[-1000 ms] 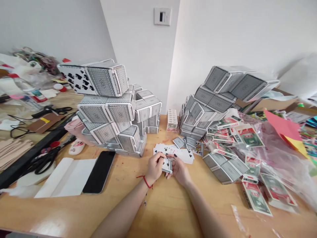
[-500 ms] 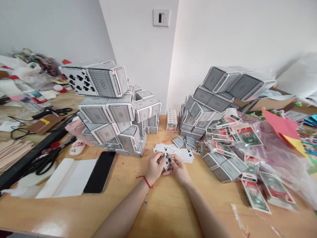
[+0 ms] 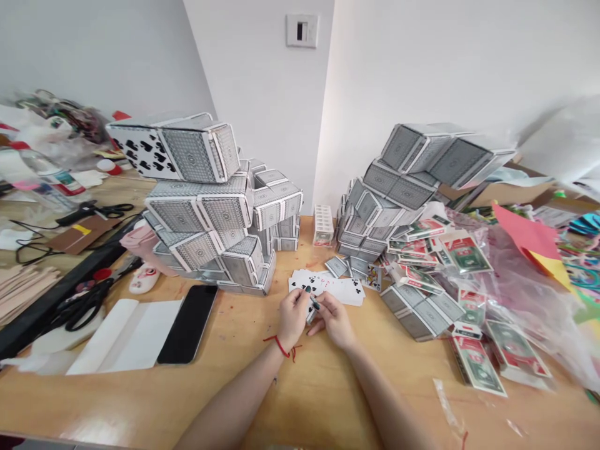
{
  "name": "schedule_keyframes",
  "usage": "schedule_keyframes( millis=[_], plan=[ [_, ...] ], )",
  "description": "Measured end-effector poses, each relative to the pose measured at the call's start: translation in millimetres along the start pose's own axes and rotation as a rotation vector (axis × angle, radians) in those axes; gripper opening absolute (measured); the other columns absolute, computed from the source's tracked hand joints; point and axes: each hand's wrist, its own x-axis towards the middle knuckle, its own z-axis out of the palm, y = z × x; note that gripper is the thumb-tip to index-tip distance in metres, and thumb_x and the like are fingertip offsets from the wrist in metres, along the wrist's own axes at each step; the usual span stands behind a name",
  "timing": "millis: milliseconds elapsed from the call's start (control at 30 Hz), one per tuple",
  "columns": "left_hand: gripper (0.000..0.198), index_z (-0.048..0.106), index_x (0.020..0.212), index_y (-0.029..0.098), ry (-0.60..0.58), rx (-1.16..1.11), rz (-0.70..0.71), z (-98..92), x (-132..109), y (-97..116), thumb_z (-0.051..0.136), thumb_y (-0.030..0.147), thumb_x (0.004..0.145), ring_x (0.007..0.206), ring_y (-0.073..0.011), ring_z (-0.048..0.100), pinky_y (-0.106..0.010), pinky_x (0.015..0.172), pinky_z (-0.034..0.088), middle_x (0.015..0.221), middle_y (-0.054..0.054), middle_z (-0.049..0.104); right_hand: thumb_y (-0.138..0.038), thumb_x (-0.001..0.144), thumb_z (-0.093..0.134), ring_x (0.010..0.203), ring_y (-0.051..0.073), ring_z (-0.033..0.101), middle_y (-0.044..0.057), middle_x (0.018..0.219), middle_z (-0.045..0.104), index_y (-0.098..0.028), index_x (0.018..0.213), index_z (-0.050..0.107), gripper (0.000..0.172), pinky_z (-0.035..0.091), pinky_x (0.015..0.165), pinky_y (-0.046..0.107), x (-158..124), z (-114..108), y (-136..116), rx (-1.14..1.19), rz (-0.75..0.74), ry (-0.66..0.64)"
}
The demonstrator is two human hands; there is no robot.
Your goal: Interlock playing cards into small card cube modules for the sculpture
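My left hand [image 3: 293, 317], with a red string at the wrist, is closed on a small piece of playing card [image 3: 311, 310]. Opposite it, my right hand [image 3: 332, 320] pinches the same card from the right. The fingers cover most of the card, so its folds are hard to make out. Just beyond my fingertips, loose playing cards [image 3: 344, 289] lie spread face up on the table. Behind them are small grey-backed folded cards [image 3: 336, 267]. A grey block of joined cards [image 3: 424, 312] rests to the right of my hands.
Tall card-box stacks rise at left [image 3: 201, 206] and right [image 3: 398, 187]. A black phone [image 3: 188, 325], white paper [image 3: 124, 337] and black scissors [image 3: 82, 306] lie left. Card packs [image 3: 478, 365] and plastic wrap [image 3: 520, 287] crowd the right. A clear-wrapped bundle [image 3: 323, 226] stands near the wall.
My left thumb has lifted and straightened, while my right fingers have shifted slightly on the card. The whole view has moved a little. Nothing has been put down.
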Motion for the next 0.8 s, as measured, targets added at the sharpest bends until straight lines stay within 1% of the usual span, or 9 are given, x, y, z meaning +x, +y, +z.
schedule_keyframes(
  millis=[67,167,300,367,500,633,700,800],
  plan=[
    [0.026,0.051,0.058,0.015,0.000,0.045,0.025,-0.2,0.6,0.4,0.046,0.032,0.079,0.053,-0.0102,0.045,-0.019,0.050,0.035,0.053,0.003,0.048,-0.045,0.076,0.058,0.051,0.012,0.062,-0.004,0.066,0.056,-0.019,0.076,0.047,0.028,0.055,0.041,0.025,-0.7,1.2,-1.0,-0.002,0.006,0.003],
    [0.025,0.055,0.063,0.016,-0.022,0.164,0.110,-2.5,0.9,1.0,0.045,0.032,0.080,0.056,-0.0109,0.049,-0.019,0.053,0.037,0.057,0.001,0.054,-0.047,0.075,0.059,0.052,0.013,0.062,-0.003,0.067,0.058,-0.019,0.075,0.048,0.031,0.055,0.041,0.026,-1.6,3.2,-3.3,0.003,0.022,0.025],
    [0.027,0.059,0.068,0.016,-0.071,0.298,0.227,-4.4,1.1,-0.2,0.044,0.033,0.083,0.056,-0.0110,0.052,-0.019,0.054,0.037,0.061,-0.001,0.060,-0.049,0.075,0.058,0.042,0.011,0.059,-0.004,0.058,0.057,-0.018,0.073,0.046,0.034,0.053,0.039,0.025,-2.0,5.1,-5.0,-0.025,0.052,0.092],
    [0.026,0.061,0.070,0.016,-0.081,0.312,0.248,-4.3,1.5,-1.1,0.044,0.032,0.083,0.058,-0.0113,0.054,-0.019,0.055,0.038,0.064,-0.003,0.062,-0.050,0.074,0.058,0.043,0.012,0.060,-0.004,0.059,0.057,-0.018,0.073,0.046,0.034,0.053,0.041,0.026,-1.8,4.2,-5.6,-0.026,0.050,0.075],
    [0.028,0.059,0.066,0.016,-0.064,0.268,0.222,-4.2,2.6,-1.4,0.045,0.032,0.083,0.054,-0.0104,0.052,-0.019,0.053,0.037,0.059,-0.001,0.059,-0.049,0.075,0.058,0.054,0.014,0.063,-0.002,0.067,0.060,-0.018,0.075,0.050,0.032,0.056,0.050,0.030,-1.5,0.0,-8.7,0.008,0.015,-0.027],
    [0.028,0.057,0.062,0.015,-0.032,0.211,0.169,-3.3,2.1,-0.9,0.046,0.032,0.082,0.053,-0.0102,0.050,-0.019,0.051,0.037,0.056,0.001,0.056,-0.048,0.075,0.059,0.059,0.015,0.064,0.000,0.071,0.061,-0.018,0.079,0.052,0.030,0.056,0.055,0.032,-2.6,-1.2,-11.0,0.053,0.009,-0.101],
    [0.027,0.057,0.064,0.015,-0.002,0.179,0.147,-1.5,1.2,-1.0,0.047,0.032,0.081,0.054,-0.0104,0.051,-0.019,0.052,0.038,0.058,0.001,0.057,-0.047,0.075,0.059,0.060,0.015,0.063,0.000,0.071,0.061,-0.019,0.082,0.053,0.030,0.056,0.056,0.032,-3.5,0.7,-10.0,0.067,0.011,-0.091],
    [0.026,0.057,0.068,0.016,0.083,0.157,0.126,1.9,-0.5,-0.8,0.045,0.033,0.083,0.056,-0.0110,0.052,-0.019,0.053,0.040,0.060,0.000,0.058,-0.046,0.072,0.063,0.059,0.015,0.063,-0.001,0.069,0.061,-0.019,0.088,0.053,0.032,0.056,0.055,0.032,-3.5,4.3,-5.6,0.072,0.014,0.013]
  ],
)
